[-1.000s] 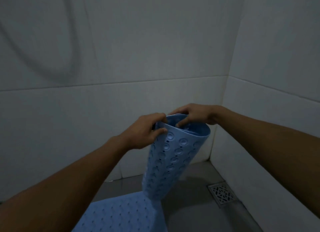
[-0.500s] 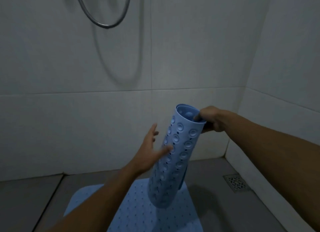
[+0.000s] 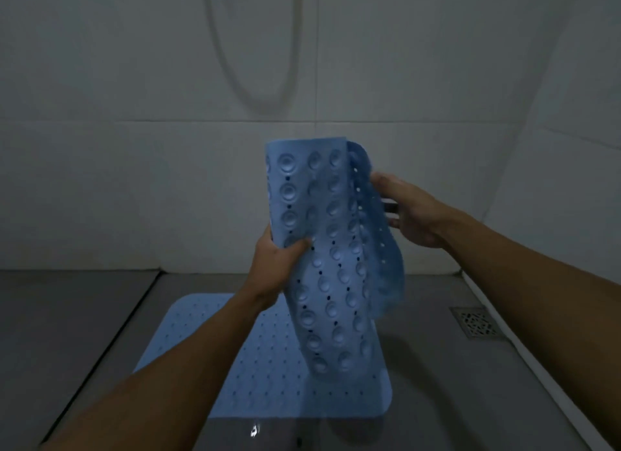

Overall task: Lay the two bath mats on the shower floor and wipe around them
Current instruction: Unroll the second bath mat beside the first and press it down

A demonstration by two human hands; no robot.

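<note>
A grey shower floor [image 3: 84, 316] meets white tiled walls. One light blue bath mat [image 3: 208, 360] dotted with small holes lies flat on it, near the middle. A square metal drain grate [image 3: 477, 326] sits in the floor at the right, apart from the mat.

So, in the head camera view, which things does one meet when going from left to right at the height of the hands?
Left hand → rolled blue mat, held in the air → right hand. Lower down, near the right wall: floor drain.
</note>
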